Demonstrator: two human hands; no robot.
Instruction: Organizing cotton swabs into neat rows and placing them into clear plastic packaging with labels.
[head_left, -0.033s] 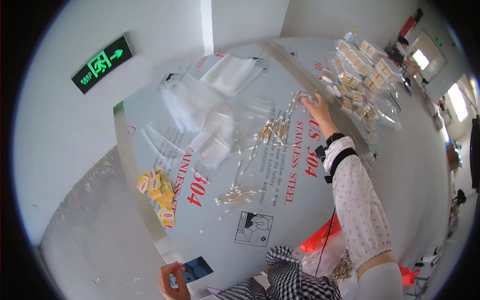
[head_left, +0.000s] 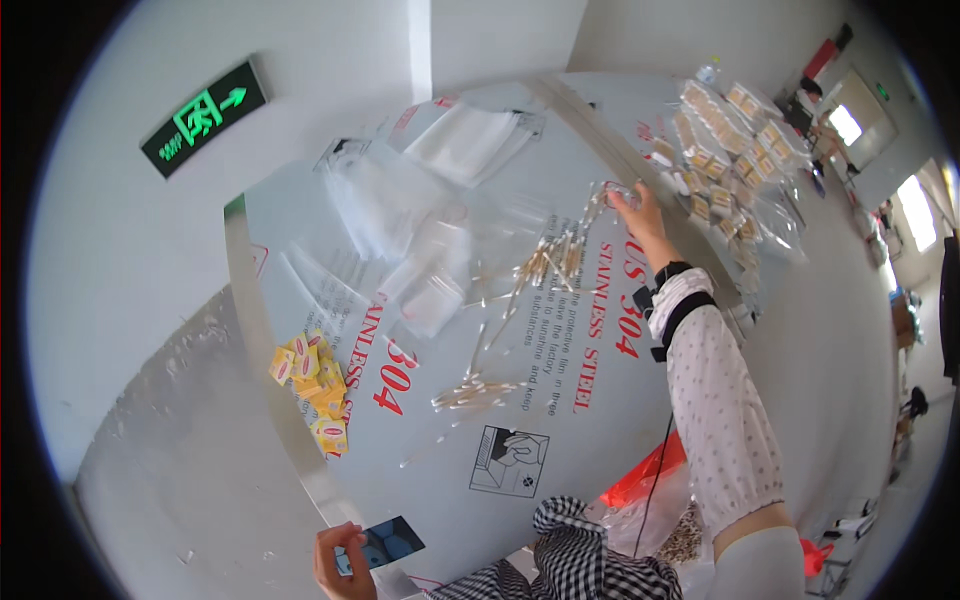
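On the film-covered steel table, my right hand (head_left: 643, 218) reaches to the far end of a scattered pile of cotton swabs (head_left: 548, 262). Its visible fingertips are apart, beside the outermost swabs, and nothing clearly shows between them. At the near left corner my left hand (head_left: 342, 562) has its fingers curled round at the left end of a flat dark rectangle with a blue picture (head_left: 394, 541). What those fingers hold, if anything, is hard to make out. A second bunch of swabs (head_left: 475, 392) lies nearer me. Clear plastic bags (head_left: 432, 275) spread to the left of the pile.
Small yellow packets (head_left: 318, 380) are heaped by the left edge. Beyond a metal strip (head_left: 610, 140), at the far right, stand many bagged packs of swabs (head_left: 730, 150). Checked cloth (head_left: 600, 560) and a red plastic bag (head_left: 650, 475) are by the near edge. A person (head_left: 808, 100) sits in the background.
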